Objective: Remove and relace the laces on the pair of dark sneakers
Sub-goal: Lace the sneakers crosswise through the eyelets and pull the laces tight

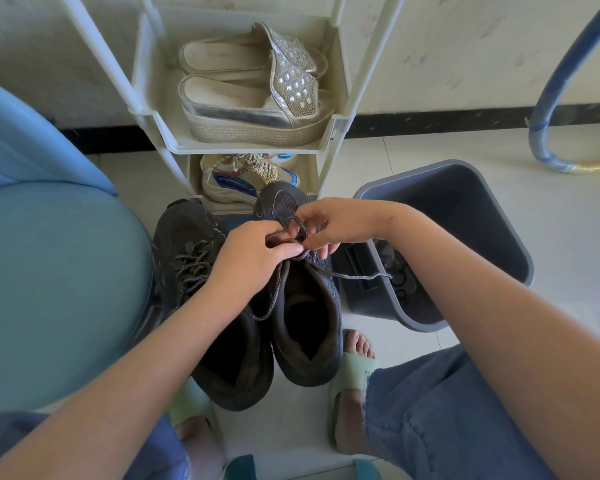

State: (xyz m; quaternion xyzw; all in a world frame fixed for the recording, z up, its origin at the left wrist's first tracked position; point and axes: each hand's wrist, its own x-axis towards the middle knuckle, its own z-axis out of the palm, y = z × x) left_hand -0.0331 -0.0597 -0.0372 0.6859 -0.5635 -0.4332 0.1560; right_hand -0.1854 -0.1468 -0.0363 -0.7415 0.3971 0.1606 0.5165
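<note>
Two dark sneakers stand on the floor between my feet. The left sneaker [194, 258] is fully laced with a grey speckled lace. The right sneaker [305, 313] has its lace [347, 273] only near the toe, with loose ends trailing right over the bin edge and down left. My left hand [253, 254] pinches the lace above the right sneaker's eyelets. My right hand [336, 223] grips a loop of the same lace just beside it, over the toe.
A white plastic shoe rack [246, 143] stands right behind the sneakers, holding silver platform sandals [257, 88] and a pale trainer [243, 181] below. A grey bin [464, 209] sits at right. A blue cushion [49, 254] fills the left. My feet wear green slides [354, 368].
</note>
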